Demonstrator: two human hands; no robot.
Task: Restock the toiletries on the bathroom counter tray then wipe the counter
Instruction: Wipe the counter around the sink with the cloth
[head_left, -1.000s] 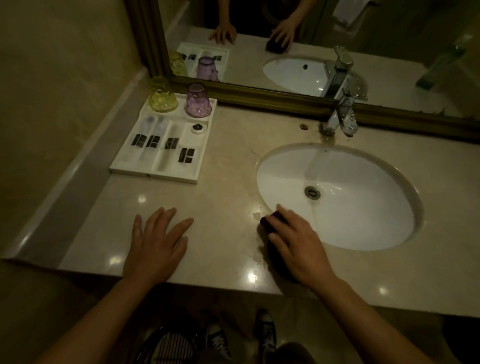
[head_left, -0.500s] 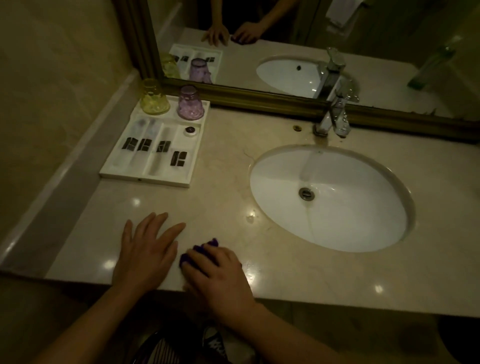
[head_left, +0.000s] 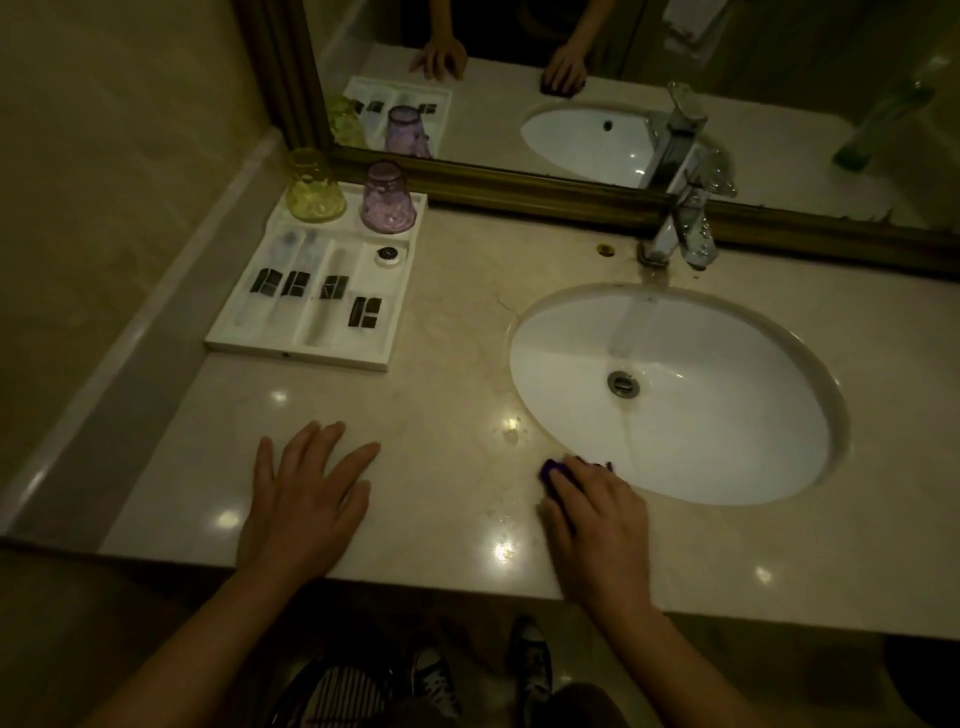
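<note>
This is a bathroom, likely in a hotel. A white oval sink with a chrome faucet is set in a marble tabletop below a framed mirror. A white tray holds wrapped toiletries and two upturned glasses.

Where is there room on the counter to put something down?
Bare counter lies between the tray and the left hand, in the strip between tray and sink, and right of the sink. Crowded: the tray is packed, and the right hand holds the purple cloth at the sink's front rim.
</note>
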